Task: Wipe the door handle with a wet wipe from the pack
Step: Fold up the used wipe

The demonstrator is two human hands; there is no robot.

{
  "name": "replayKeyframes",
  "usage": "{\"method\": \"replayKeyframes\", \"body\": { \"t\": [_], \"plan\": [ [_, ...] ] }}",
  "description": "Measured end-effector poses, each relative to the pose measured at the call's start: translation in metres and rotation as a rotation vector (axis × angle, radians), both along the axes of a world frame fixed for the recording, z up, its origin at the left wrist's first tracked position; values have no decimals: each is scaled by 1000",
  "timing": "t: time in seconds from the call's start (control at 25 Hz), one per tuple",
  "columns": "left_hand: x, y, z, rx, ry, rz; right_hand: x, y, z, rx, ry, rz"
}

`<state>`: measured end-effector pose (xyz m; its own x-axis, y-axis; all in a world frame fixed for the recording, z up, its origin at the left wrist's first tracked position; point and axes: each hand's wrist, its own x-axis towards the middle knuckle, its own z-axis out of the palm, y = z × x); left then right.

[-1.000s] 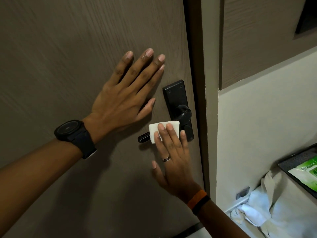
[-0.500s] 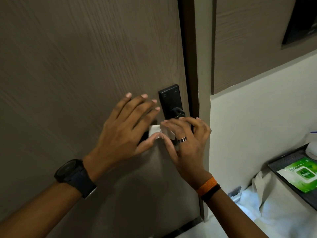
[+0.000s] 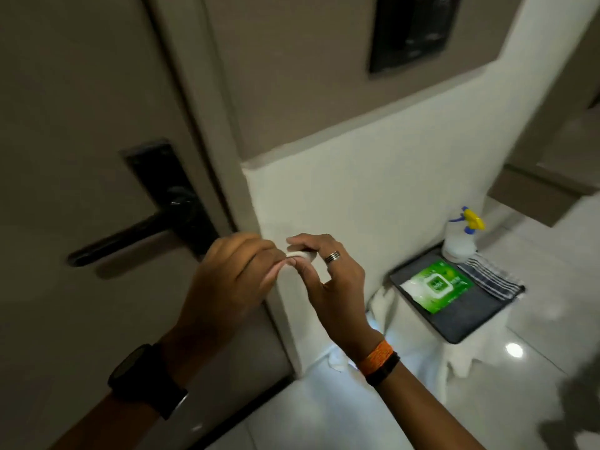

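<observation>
The black lever door handle (image 3: 130,233) on its black plate sits on the grey-brown door at the left, bare, with no hand on it. In front of the white wall, right of the handle, my left hand (image 3: 232,280) and my right hand (image 3: 328,280) meet fingertip to fingertip. Both pinch a small folded white wet wipe (image 3: 300,254), mostly hidden between the fingers. The green wet wipe pack (image 3: 436,285) lies flat on a dark tray (image 3: 461,323) at the lower right.
On the tray also stand a clear spray bottle (image 3: 459,240) with a blue and yellow trigger and a striped folded cloth (image 3: 493,276). The tray rests on a white-draped stand above a glossy white floor. A black wall panel (image 3: 412,30) hangs high up.
Both hands have come off the door and handle and moved right with the wipe, now held between them. The view has swung right and down, showing the whole tray.
</observation>
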<state>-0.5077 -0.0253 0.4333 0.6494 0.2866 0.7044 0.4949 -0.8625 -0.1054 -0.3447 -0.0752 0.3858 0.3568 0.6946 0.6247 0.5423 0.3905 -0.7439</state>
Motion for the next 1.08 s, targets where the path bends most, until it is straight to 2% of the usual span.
{"method": "replayKeyframes", "body": {
  "t": [0.16, 0.4, 0.56, 0.68, 0.8, 0.88, 1.08],
  "plan": [
    [123, -28, -79, -198, -142, 9, 105, -33, -43, -146, 117, -21],
    [313, -66, -209, -891, -395, 63, 292, -70, -150, -554, 305, -75],
    [417, -72, -313, -1256, -453, 121, 407, -67, -237, -842, 332, -120],
    [455, -70, -377, -1297, -428, 262, 446, -51, -300, -1029, 195, -84],
    [472, -67, -425, -1330, -328, 370, 458, -37, -355, -1109, 64, -41],
    [478, -66, -447, -1293, -187, 355, 462, -35, -383, -1147, -22, -15],
    [483, -76, -467, -1106, 129, 194, 458, -54, -411, -1157, -416, -35]
  ]
}}
